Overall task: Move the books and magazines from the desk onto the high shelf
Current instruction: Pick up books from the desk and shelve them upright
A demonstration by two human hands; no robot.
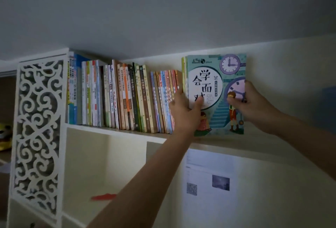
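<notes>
A small stack of thin books [216, 75], its front cover teal with clocks and large Chinese characters, stands upright on the high white shelf [116, 131]. My left hand [185, 113] grips the stack's left edge, thumb across the cover. Fingers of my right hand [254, 102] hold its right edge. To the left, a long row of upright books [127, 97] fills the shelf; the stack sits just right of that row.
A white carved fretwork panel [38, 129] closes the shelf's left end. Below the shelf are open cream compartments with a red object [103, 197]. A printed sheet [209, 178] hangs on the wall under the stack. The ceiling is close above the books.
</notes>
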